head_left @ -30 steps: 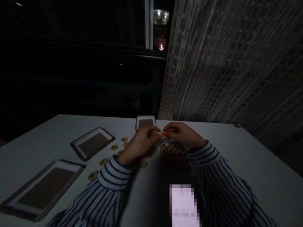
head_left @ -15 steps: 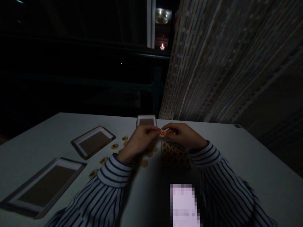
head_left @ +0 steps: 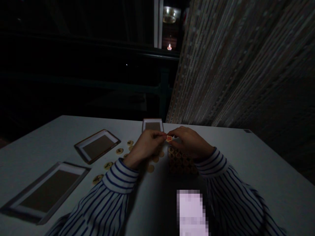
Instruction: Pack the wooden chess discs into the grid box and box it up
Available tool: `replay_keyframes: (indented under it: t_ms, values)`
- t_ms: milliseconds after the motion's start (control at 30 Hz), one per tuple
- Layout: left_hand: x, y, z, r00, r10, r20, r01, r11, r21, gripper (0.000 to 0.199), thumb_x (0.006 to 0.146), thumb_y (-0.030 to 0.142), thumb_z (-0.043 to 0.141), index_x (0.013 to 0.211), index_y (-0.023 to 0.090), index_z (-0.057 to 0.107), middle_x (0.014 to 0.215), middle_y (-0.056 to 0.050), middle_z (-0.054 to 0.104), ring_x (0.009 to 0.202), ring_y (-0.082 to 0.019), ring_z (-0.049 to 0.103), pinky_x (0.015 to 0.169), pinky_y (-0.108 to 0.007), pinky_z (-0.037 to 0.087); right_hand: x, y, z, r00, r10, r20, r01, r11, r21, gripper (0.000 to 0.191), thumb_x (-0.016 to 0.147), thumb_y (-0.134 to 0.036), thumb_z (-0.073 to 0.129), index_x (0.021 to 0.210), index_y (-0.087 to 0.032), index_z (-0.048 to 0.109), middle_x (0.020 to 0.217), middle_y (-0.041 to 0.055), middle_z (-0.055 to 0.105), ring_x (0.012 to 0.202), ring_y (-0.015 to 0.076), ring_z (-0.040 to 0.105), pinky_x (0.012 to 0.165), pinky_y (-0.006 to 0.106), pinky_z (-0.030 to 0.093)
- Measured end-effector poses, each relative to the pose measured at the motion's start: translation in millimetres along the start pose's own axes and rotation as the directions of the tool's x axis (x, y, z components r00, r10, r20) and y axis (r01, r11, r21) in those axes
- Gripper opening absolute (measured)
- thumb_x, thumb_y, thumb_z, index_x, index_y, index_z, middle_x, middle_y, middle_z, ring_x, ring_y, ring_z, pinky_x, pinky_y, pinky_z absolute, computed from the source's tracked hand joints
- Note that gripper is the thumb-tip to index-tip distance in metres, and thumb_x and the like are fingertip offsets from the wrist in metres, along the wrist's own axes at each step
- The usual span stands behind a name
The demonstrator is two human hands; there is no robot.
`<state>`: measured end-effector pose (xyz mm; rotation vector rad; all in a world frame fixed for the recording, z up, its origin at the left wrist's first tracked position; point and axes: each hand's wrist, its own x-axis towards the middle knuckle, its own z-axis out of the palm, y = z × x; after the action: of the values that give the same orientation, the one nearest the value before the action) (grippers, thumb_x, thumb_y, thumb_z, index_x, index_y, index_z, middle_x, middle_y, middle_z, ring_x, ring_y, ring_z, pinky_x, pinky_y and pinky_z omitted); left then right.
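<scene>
Between my two hands is a round, pale Chinese chess piece (head_left: 169, 138) with a red character facing up. My left hand (head_left: 149, 143) pinches its left edge between thumb and fingertips. From the other side, my right hand (head_left: 191, 141) has thumb and index finger closed around the right edge. Just below the right hand stands a box of chess pieces (head_left: 182, 164) in tight rows, its far right part hidden by that hand. Loose chess pieces (head_left: 150, 168) lie around my left forearm, some with black characters up, others with no mark visible.
Shallow open trays lie on the white table (head_left: 236, 157): a large one (head_left: 49, 191) at front left, a smaller one (head_left: 98, 146) behind it, and another (head_left: 152, 124) beyond my hands. A blurred-out bright shape (head_left: 193, 213) is at the front. A string curtain (head_left: 209, 65) hangs behind.
My right hand has turned slightly, and its thumb and index finger have shifted around the piece's edge. The piece stays in nearly the same place, its red character turned a little.
</scene>
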<state>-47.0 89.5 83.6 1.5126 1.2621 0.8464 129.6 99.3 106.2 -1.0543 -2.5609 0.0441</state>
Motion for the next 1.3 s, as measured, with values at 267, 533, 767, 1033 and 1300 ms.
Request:
replay_keyframes:
  t_ms: [267, 533, 767, 1033, 1300]
  values:
    - [5, -2, -7.6, 0.976, 0.198, -0.091, -0.167, 0.946, 0.277, 0.028, 0.075, 0.033, 0.053, 0.091, 0.016, 0.067, 0.087, -0.006, 0.069, 0.080, -0.019, 0.063, 0.072, -0.028, 0.049, 1, -1, -3, 0.984, 0.088, 0.156, -0.073, 0.992, -0.099, 0.031, 0.083, -0.034, 0.045, 0.104, -0.017, 0.060, 0.093, 0.0081, 0.065, 0.084, 0.0187, 0.058, 0.074, 0.028, 0.038]
    - [0, -2, -11.4, 0.972, 0.232, -0.039, -0.156, 0.762, 0.629, 0.031, 0.078, 0.035, 0.047, 0.098, 0.019, 0.065, 0.100, -0.008, 0.067, 0.094, -0.023, 0.060, 0.078, -0.030, 0.044, -1, 5, 4, 0.918, 0.188, 0.350, -0.094, 0.959, -0.268, 0.032, 0.081, -0.034, 0.043, 0.103, -0.019, 0.061, 0.091, 0.0093, 0.067, 0.083, 0.0217, 0.060, 0.067, 0.029, 0.038]
    - [-2, 2, -12.7, 0.975, 0.222, -0.030, -0.141, 0.711, 0.689, 0.030, 0.079, 0.036, 0.046, 0.096, 0.021, 0.066, 0.094, -0.007, 0.068, 0.086, -0.022, 0.062, 0.070, -0.028, 0.043, 0, 9, 14, 0.871, 0.187, 0.455, -0.059, 0.958, -0.281, 0.026, 0.078, -0.032, 0.046, 0.092, -0.021, 0.064, 0.089, 0.0077, 0.067, 0.082, 0.0214, 0.061, 0.066, 0.029, 0.038]
    - [-1, 3, -14.0, 0.980, 0.198, -0.016, -0.129, 0.694, 0.708, 0.033, 0.079, 0.035, 0.044, 0.101, 0.020, 0.064, 0.098, -0.008, 0.067, 0.092, -0.022, 0.060, 0.074, -0.028, 0.043, 0, 7, 21, 0.870, 0.150, 0.470, -0.015, 0.960, -0.279, 0.026, 0.080, -0.034, 0.044, 0.084, -0.020, 0.065, 0.088, 0.0072, 0.067, 0.083, 0.0202, 0.061, 0.067, 0.028, 0.038]
    - [-2, 4, -15.2, 0.974, 0.225, -0.010, -0.154, 0.700, 0.698, 0.032, 0.079, 0.032, 0.044, 0.099, 0.019, 0.065, 0.098, -0.009, 0.067, 0.090, -0.024, 0.061, 0.076, -0.031, 0.043, 1, 7, 23, 0.859, 0.144, 0.492, -0.002, 0.961, -0.276, 0.027, 0.080, -0.036, 0.042, 0.085, -0.021, 0.064, 0.088, 0.0068, 0.067, 0.083, 0.0211, 0.061, 0.067, 0.030, 0.039]
